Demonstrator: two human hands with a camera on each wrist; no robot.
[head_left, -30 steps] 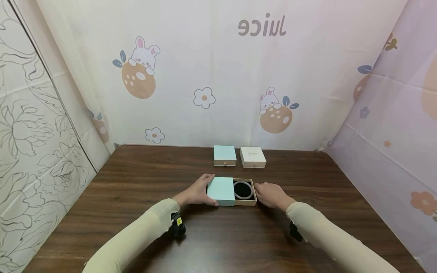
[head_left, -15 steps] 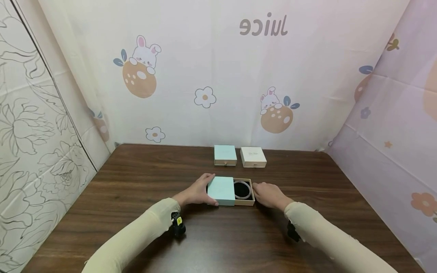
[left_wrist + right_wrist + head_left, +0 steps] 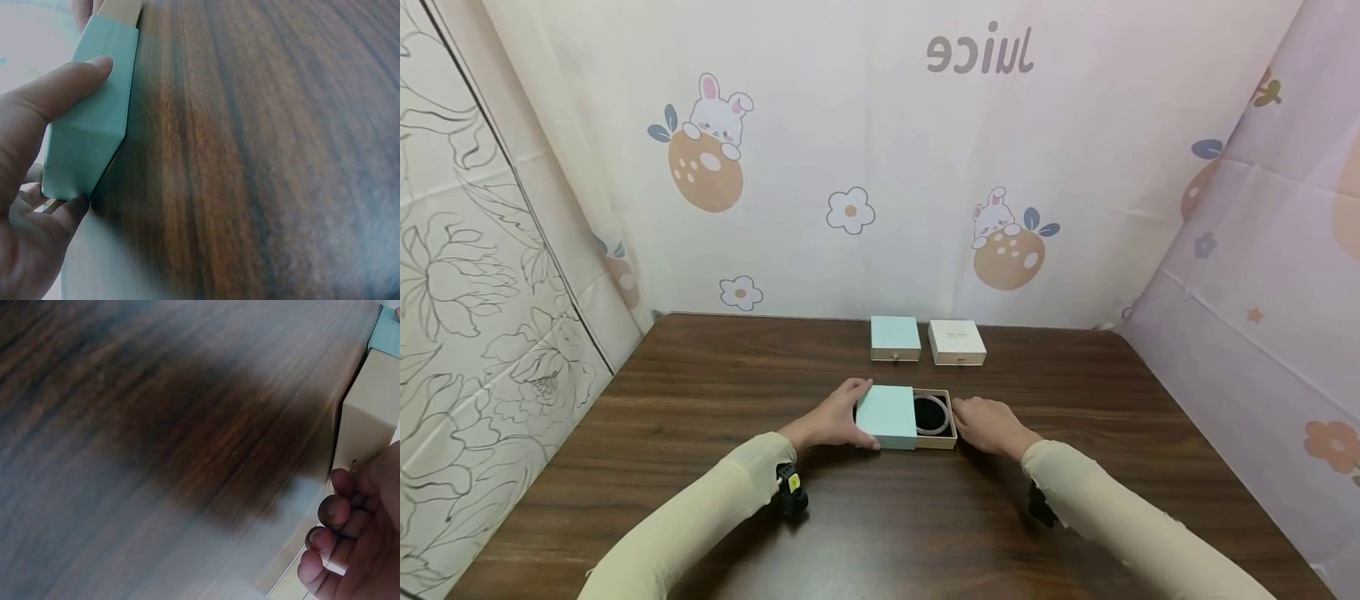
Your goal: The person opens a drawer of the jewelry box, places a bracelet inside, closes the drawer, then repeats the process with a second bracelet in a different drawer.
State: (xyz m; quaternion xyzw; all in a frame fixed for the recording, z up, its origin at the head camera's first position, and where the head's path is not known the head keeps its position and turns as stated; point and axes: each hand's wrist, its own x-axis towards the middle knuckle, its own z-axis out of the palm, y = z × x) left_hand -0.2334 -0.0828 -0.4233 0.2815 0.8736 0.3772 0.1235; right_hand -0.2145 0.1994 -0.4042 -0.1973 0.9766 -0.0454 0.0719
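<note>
A mint-green drawer box [image 3: 886, 410] lies on the table, its tan drawer [image 3: 935, 443] partly out toward the right. Inside the drawer, a pale ring-shaped bangle [image 3: 947, 427] sits on black padding, its left part hidden by the sleeve. My left hand [image 3: 835, 418] grips the mint sleeve from the left, the thumb [image 3: 90, 72] along its near side and the fingers around the end. At the drawer's front face, my right hand [image 3: 990, 425] has curled fingers, with thumb and forefinger pinching the small metal knob [image 3: 354, 463].
Behind the hands, another mint box [image 3: 895, 333] and a white box [image 3: 957, 338] stand side by side, both closed, near the back edge. A patterned curtain [image 3: 850, 125] rises behind the dark wooden table [image 3: 737, 367].
The drawer has slid a little left into the sleeve, with my right hand moving left along with it. Slightly less of the bangle shows. My left hand stays in place.
</note>
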